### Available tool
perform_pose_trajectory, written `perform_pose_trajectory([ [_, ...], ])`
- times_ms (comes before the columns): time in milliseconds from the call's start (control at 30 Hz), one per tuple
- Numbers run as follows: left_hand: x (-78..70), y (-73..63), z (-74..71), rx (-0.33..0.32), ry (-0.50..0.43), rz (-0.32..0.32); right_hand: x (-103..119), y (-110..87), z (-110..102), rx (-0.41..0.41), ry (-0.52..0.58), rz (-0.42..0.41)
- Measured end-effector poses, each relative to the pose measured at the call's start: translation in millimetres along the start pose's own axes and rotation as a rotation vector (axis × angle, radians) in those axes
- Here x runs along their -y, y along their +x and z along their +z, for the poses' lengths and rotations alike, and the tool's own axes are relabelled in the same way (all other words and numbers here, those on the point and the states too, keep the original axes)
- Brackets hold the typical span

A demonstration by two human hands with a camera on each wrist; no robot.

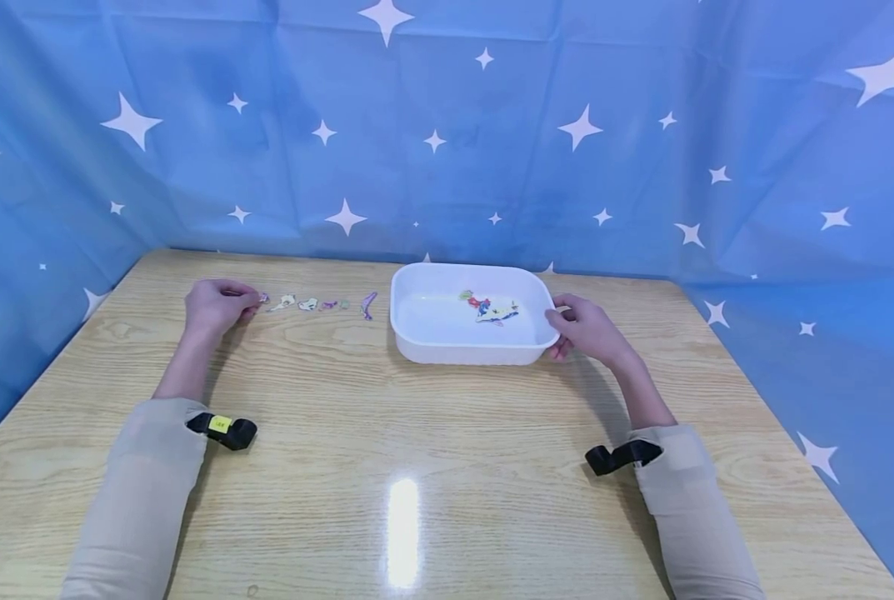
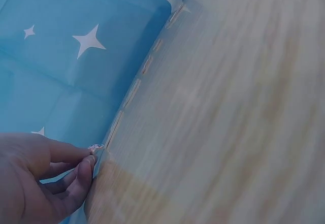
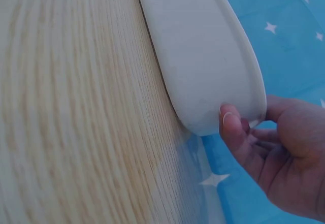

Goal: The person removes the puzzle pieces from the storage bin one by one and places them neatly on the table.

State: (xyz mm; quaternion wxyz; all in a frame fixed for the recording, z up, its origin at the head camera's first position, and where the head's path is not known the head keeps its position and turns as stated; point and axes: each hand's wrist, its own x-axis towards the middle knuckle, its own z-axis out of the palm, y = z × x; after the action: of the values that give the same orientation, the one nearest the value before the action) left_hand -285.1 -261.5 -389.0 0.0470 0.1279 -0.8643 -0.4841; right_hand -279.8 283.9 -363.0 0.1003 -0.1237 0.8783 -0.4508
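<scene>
Left hand [image 1: 217,307]: your thumb and fingertips pinch small cutout [image 1: 264,297] at left end of row [image 1: 308,305], low over far side of table [image 1: 342,417]. Right hand [image 1: 587,330] grips right end of white tub [image 1: 461,355]; colourful pieces [image 1: 499,314] lie inside. Cannot tell whether cutout is being laid or lifted. Either way, pinch lightly: looks thin, likely bends. Move it flat, clear of neighbour. Steady tub, don't tilt.

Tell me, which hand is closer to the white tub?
The right hand; it holds the right end of the white tub. The left hand is off to the tub's left, pinching a small piece.
</scene>
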Motion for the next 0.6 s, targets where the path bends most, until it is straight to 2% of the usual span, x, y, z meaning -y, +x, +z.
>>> perform_pose_trajectory([
  [333,-2.7,-3.8,0.2,-0.007,0.076,0.041,3.2,-1.7,-0.5,0.004,0.002,0.001],
  [600,-9.8,-7.7,-0.3,0.022,0.11,0.076,4.3,-3.3,-1.0,0.01,0.008,0.0],
])
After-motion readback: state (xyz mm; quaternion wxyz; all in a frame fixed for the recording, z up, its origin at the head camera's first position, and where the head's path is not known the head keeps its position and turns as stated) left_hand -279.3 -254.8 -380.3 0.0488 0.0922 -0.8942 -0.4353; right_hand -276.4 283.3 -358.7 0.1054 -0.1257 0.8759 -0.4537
